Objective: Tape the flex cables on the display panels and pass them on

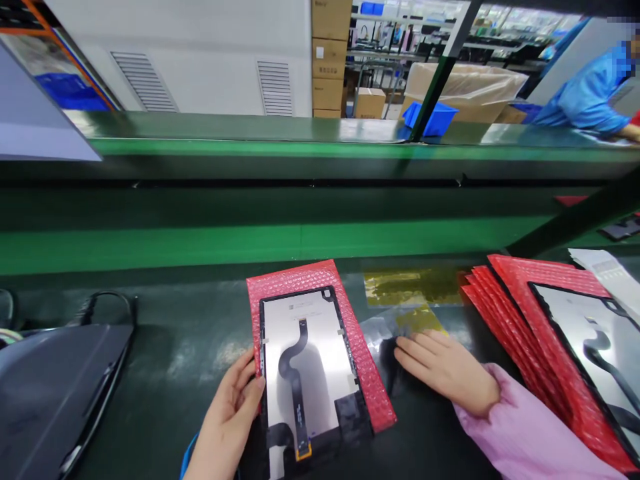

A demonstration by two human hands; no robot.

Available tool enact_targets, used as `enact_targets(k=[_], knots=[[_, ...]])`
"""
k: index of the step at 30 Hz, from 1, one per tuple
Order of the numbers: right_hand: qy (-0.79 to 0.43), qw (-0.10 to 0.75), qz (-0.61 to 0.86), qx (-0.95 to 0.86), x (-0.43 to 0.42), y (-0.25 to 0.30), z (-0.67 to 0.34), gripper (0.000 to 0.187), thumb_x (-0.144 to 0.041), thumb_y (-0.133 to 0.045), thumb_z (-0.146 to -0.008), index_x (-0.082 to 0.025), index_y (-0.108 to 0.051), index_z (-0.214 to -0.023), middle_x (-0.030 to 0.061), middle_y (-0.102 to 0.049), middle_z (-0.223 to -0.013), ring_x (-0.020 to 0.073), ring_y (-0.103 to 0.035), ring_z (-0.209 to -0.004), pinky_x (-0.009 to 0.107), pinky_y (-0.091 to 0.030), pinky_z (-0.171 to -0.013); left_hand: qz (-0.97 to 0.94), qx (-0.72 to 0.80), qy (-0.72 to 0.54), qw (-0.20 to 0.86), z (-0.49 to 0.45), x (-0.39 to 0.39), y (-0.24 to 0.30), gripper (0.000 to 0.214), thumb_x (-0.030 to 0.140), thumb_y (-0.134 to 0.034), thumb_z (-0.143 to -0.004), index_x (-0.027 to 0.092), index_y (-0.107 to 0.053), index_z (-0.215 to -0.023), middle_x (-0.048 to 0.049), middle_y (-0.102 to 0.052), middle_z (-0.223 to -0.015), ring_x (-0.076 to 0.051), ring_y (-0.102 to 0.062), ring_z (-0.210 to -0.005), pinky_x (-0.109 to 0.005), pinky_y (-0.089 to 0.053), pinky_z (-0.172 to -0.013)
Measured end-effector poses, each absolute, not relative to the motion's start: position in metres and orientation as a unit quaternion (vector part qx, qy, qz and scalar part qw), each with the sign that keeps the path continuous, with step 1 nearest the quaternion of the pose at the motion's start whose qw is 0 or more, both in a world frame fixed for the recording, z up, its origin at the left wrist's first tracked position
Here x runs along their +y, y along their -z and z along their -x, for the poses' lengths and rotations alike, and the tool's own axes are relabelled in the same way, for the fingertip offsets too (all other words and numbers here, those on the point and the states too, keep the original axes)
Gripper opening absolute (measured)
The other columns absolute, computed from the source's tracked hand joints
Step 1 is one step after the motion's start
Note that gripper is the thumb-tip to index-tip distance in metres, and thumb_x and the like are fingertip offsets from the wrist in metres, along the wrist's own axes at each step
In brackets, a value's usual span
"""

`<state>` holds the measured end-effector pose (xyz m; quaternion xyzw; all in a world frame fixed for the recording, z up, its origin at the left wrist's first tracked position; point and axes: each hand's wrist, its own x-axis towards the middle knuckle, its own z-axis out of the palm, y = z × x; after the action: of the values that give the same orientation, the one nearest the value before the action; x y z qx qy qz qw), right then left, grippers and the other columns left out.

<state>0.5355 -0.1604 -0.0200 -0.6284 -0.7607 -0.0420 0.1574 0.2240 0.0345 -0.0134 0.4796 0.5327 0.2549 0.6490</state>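
My left hand grips the left edge of a tablet screen panel, thumb on top and fingers at its side. The panel lies back side up on a red bubble-wrap pouch, whose left edge is also at my fingers. A dark flex cable with an orange end runs down the panel's silvery back. To the right, my right hand rests palm down, fingers stretched, at the edge of a clear plastic sheet. Yellow tape lies on the table just beyond it.
On the right, several red bubble-wrap pouches are stacked, with another screen panel on top. A dark grey device with cables stands at the left. Beyond the green ledge, a person in blue sits at the far right.
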Motion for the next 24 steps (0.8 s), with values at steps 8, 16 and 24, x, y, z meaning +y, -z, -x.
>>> enact_targets(k=[8,16,24], knots=[[-0.172,0.517,0.765,-0.343,-0.161,0.018,-0.541,0.024,-0.046,-0.070,-0.088,-0.026,-0.056,-0.093,-0.0005,-0.066,-0.072,0.0191,-0.069,-0.063,0.032,-0.056,-0.061,-0.815,0.367,-0.250,0.371,-0.207,0.002,0.040,0.068,0.030,-0.060,-0.094,0.038,-0.033,-0.156,-0.0045,-0.024,-0.169,-0.038,-0.022,-0.153,-0.061,-0.025,-0.121],[-0.255,0.550,0.758,-0.240,-0.149,0.034,-0.547,0.046,-0.062,-0.079,-0.074,-0.022,-0.060,-0.086,-0.0008,-0.066,-0.060,0.0136,-0.057,-0.046,0.026,-0.048,-0.045,-0.994,0.052,-0.091,0.035,-0.201,0.010,0.031,0.067,0.028,-0.062,-0.085,0.035,-0.047,-0.150,-0.0028,-0.045,-0.159,-0.039,-0.039,-0.146,-0.056,-0.030,-0.118],[-0.270,0.498,0.782,-0.261,-0.156,0.035,-0.551,0.041,-0.059,-0.077,-0.078,-0.022,-0.060,-0.080,0.0006,-0.069,-0.061,0.0114,-0.058,-0.046,0.023,-0.047,-0.045,-0.989,0.039,-0.140,-0.039,-0.211,0.009,0.036,0.047,0.033,-0.059,-0.087,0.024,-0.063,-0.134,-0.0087,-0.057,-0.149,-0.039,-0.017,-0.154,-0.055,-0.009,-0.124]])
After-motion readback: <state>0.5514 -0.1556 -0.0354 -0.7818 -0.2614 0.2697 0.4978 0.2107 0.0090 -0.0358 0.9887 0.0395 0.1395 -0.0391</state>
